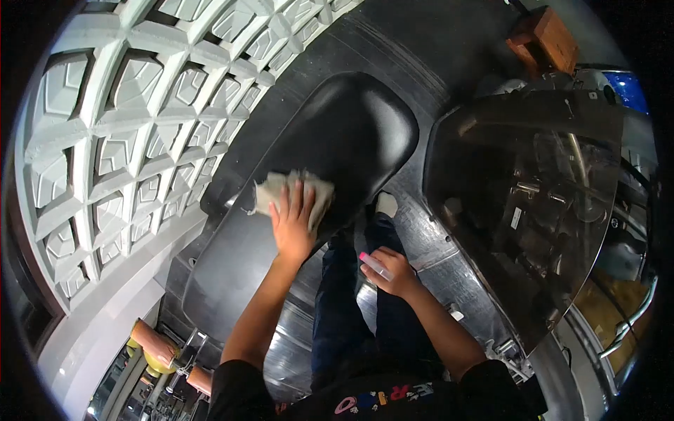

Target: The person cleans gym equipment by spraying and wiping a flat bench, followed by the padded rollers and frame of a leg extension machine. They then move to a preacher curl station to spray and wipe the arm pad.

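Observation:
My left hand (292, 223) holds a crumpled beige rag (319, 200) against a long black panel (351, 130), with the fingers stretched across the cloth. The panel is smooth and has rounded corners. Its near part (225, 281) looks grey with reflected light. My right hand (393, 272) is closed around a small clear bottle (376, 266) with a pink top, held in front of my legs. The bottle is apart from the panel, and my fingers cover part of it.
A white openwork block wall (105, 151) runs along the left. On the right stands a large dark, see-through panel (523, 210) with metal parts behind it. A brown box-shaped object (542, 41) is at the upper right. My foot (386, 203) is beside the black panel.

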`<state>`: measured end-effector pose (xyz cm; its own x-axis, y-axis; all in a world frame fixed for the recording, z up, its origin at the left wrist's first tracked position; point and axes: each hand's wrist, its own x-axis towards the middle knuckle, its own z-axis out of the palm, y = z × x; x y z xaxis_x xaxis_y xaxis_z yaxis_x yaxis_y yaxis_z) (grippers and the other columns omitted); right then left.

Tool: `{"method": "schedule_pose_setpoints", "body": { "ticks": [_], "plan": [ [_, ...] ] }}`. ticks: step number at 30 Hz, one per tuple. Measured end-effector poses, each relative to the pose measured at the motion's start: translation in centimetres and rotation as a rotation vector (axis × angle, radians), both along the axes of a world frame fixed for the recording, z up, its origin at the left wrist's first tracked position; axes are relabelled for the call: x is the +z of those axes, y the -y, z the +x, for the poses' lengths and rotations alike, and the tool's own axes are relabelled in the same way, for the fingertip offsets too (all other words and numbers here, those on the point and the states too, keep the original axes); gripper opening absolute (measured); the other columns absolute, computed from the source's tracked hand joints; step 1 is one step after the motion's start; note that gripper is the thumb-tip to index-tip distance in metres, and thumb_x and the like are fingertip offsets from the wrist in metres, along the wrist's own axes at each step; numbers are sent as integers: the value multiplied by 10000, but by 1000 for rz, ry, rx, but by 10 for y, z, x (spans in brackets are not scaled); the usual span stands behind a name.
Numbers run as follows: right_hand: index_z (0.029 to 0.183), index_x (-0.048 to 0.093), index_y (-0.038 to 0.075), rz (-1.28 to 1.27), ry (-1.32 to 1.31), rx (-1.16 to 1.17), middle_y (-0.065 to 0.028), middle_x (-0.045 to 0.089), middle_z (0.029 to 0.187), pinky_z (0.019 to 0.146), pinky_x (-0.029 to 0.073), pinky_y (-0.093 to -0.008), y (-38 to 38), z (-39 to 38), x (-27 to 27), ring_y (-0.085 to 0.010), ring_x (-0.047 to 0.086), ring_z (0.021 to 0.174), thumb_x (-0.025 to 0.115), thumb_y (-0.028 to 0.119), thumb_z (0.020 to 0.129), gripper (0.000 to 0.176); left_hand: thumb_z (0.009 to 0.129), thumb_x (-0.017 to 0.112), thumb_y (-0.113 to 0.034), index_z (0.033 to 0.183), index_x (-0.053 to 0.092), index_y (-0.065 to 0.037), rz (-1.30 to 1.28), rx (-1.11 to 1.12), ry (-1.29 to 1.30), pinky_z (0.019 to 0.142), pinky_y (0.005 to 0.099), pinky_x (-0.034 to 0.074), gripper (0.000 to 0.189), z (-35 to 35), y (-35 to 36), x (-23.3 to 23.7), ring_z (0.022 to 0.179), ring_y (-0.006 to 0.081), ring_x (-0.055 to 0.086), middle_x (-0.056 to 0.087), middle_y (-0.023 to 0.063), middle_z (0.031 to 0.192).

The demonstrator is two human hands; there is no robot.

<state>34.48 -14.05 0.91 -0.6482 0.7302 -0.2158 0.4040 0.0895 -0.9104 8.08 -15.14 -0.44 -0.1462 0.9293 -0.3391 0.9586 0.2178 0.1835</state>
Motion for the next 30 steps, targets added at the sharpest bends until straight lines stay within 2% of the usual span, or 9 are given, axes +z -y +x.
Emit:
{"method": "schedule_pose_setpoints", "body": {
  "ticks": [1, 3, 6, 12, 18, 20, 24, 28, 30],
  "plan": [
    [877, 633, 31, -20, -2, -16, -134, 631, 790, 665, 533, -412, 2, -3, 2, -340, 643, 735, 735, 258, 849, 250, 732, 718, -136, 1534, 310, -205, -54, 53, -28, 1175, 598, 132, 903, 9, -29, 9, 1504, 359, 127, 199, 66, 1627],
    [876, 630, 30, -33, 2, -18, -136, 627, 785, 660, 528, -414, 6, -9, 4, -344, 641, 734, 732, 260, 850, 253, 761, 724, -156, 1541, 295, -221, 118, 140, 27, 1177, 602, 92, 892, 25, -65, -1, 1507, 346, 118, 167, 63, 1636],
    [870, 623, 27, -81, 46, 21, -144, 621, 783, 643, 518, -419, 12, -20, 8, -355, 635, 731, 725, 268, 852, 262, 780, 707, -169, 1523, 320, -212, 243, 183, 9, 1170, 603, 133, 839, 40, -85, -8, 1498, 315, 164, 209, 49, 1619],
    [880, 627, 33, -95, 63, 77, -145, 614, 784, 630, 511, -428, 31, -49, 26, -364, 630, 718, 724, 268, 851, 255, 739, 719, -159, 1499, 371, -244, 166, -25, 45, 1160, 630, 141, 840, -2, 3, -11, 1495, 275, 186, 231, -11, 1614],
    [889, 630, 48, -27, -13, 148, -127, 611, 781, 612, 517, -393, 60, -71, 32, -332, 637, 699, 744, 254, 846, 239, 722, 717, -129, 1502, 376, -268, 23, 176, -78, 1157, 652, 108, 863, -98, 124, 2, 1499, 259, 189, 274, -16, 1605],
    [901, 631, 48, -30, -13, 159, -124, 615, 788, 612, 518, -394, 71, -75, 25, -330, 639, 708, 745, 259, 847, 246, 724, 717, -131, 1505, 374, -268, 49, 200, -169, 1161, 652, 94, 863, -104, 132, -6, 1503, 263, 177, 263, -10, 1610],
    [927, 643, 61, -80, 59, 208, -123, 621, 807, 628, 518, -411, 86, -92, 27, -333, 641, 723, 740, 261, 851, 236, 758, 687, -133, 1493, 399, -206, 107, 408, 8, 1175, 627, 103, 793, -66, 53, 6, 1503, 282, 172, 263, 4, 1610],
    [1011, 652, 75, -100, 48, 293, -131, 647, 894, 700, 532, -424, 100, -109, 37, -345, 655, 826, 737, 247, 849, 251, 795, 676, -183, 1466, 434, -201, 237, 50, 236, 1186, 608, 100, 713, 4, -11, 1, 1504, 268, 168, 285, 14, 1599],
    [1107, 628, 84, -84, 30, 361, -159, 667, 1048, 799, 551, -409, 107, -109, 39, -367, 656, 973, 739, 222, 839, 321, 803, 679, -207, 1453, 450, -208, 206, -136, 420, 1189, 598, 93, 689, 25, -12, 9, 1499, 248, 187, 320, -5, 1582]
  ]
}}
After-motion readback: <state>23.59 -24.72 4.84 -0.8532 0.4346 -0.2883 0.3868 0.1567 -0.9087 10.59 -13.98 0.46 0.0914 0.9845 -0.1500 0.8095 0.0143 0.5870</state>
